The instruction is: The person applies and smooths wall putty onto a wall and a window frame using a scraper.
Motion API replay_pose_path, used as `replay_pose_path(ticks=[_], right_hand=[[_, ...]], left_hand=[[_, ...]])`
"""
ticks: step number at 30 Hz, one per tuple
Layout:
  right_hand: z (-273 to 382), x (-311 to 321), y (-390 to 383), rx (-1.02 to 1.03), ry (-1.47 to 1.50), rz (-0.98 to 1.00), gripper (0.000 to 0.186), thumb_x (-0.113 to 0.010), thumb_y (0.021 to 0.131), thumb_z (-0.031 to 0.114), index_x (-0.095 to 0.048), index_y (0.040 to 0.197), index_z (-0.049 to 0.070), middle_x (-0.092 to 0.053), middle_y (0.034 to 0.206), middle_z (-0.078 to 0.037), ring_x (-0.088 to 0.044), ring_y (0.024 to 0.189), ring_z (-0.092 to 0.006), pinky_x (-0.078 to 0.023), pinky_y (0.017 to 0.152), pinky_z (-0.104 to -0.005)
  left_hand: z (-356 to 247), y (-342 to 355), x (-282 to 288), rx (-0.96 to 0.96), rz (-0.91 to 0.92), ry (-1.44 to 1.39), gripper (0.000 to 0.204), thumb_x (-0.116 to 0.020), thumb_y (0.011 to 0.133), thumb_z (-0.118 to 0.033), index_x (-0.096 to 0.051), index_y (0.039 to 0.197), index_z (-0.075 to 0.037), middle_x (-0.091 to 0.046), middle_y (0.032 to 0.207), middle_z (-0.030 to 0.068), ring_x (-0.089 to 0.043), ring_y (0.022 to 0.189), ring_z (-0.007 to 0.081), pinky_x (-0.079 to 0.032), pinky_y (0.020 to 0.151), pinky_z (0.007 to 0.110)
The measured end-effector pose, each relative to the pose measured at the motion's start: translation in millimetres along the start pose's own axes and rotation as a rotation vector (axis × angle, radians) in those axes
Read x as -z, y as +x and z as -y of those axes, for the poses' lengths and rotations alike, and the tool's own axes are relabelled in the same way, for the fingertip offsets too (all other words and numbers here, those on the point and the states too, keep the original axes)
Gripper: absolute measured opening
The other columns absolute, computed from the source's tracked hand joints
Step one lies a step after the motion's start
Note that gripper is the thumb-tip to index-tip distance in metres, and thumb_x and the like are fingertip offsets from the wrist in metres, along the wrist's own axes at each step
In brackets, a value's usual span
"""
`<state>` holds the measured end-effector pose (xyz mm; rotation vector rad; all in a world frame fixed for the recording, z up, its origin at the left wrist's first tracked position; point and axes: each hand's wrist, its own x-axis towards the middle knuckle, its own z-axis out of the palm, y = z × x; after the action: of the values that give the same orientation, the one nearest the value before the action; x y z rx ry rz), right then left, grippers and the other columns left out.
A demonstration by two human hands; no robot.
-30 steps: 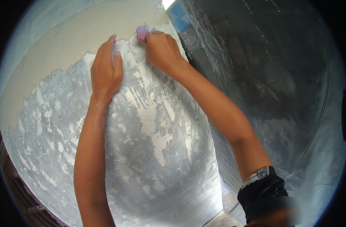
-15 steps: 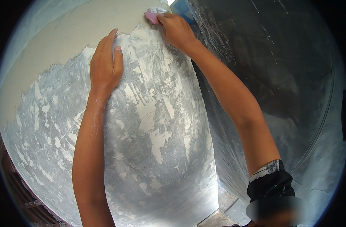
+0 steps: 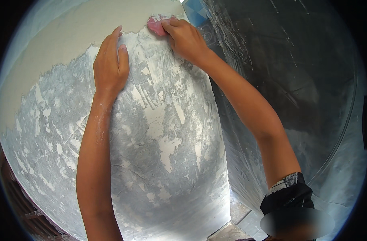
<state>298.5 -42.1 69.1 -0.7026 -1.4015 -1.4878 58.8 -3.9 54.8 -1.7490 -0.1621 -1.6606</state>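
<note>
A large, curved grey panel patched with white residue fills the middle of the view. A beige coat with a ragged lower edge covers its upper part. My left hand lies with fingers straight on the panel, fingertips near that edge, holding nothing. At the top right of the panel, my right hand pinches a small pink scraper between thumb and fingers. White stuff sticks along the scraper's far edge, which meets the ragged border of the coat.
On the right hangs a dark, glossy sheet with white drips and smears. A blue patterned piece shows behind the panel's top right corner. Floor tiles appear at the lower right, and dark slats at the lower left.
My right hand has drawn the scraper slightly down toward me, with the scraper a little farther left. My left hand stays nearly in place, slightly higher.
</note>
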Motion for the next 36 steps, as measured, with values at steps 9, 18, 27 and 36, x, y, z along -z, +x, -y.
replay_pose_path(ticks=[9, 18, 27, 36], right_hand=[[-5, 11, 17, -0.078, 0.007, -0.146, 0.023, -0.062, 0.082, -0.001, -0.067, 0.105, 0.000, -0.067, 0.090, -0.015, -0.064, 0.088, -0.0382, -0.053, 0.074, -0.0456], [81, 34, -26, -0.009, 0.197, 0.030, 0.016, -0.059, 0.079, -0.003, -0.066, 0.093, -0.001, -0.068, 0.095, -0.019, -0.067, 0.092, -0.0397, -0.056, 0.079, -0.0481], [-8, -12, 109, -0.519, 0.025, -0.098, 0.021, -0.053, 0.092, 0.006, -0.071, 0.098, -0.005, -0.069, 0.097, -0.029, -0.069, 0.095, -0.0445, -0.057, 0.082, -0.0498], [-20, -53, 150, -0.685, -0.057, -0.015, 0.020, -0.056, 0.091, 0.004, -0.072, 0.102, 0.000, -0.071, 0.109, -0.022, -0.070, 0.104, -0.0375, -0.059, 0.082, -0.0454]], left_hand=[[-1, 2, 0, -0.018, -0.016, -0.003, 0.045, -0.041, 0.099, -0.018, -0.051, 0.142, -0.009, -0.062, 0.133, 0.0165, -0.057, 0.126, 0.0323, -0.041, 0.108, 0.040], [6, -2, 5, -0.016, -0.024, 0.000, 0.045, -0.041, 0.099, -0.018, -0.051, 0.142, -0.009, -0.062, 0.133, 0.0166, -0.058, 0.125, 0.0324, -0.042, 0.108, 0.040], [-3, 0, 5, 0.002, -0.009, 0.001, 0.046, -0.041, 0.098, -0.018, -0.052, 0.141, -0.007, -0.062, 0.133, 0.0170, -0.058, 0.125, 0.0319, -0.042, 0.108, 0.040], [-8, 4, 4, -0.019, -0.020, 0.002, 0.043, -0.044, 0.097, -0.016, -0.056, 0.137, -0.004, -0.064, 0.127, 0.0192, -0.062, 0.118, 0.0336, -0.048, 0.102, 0.041]])
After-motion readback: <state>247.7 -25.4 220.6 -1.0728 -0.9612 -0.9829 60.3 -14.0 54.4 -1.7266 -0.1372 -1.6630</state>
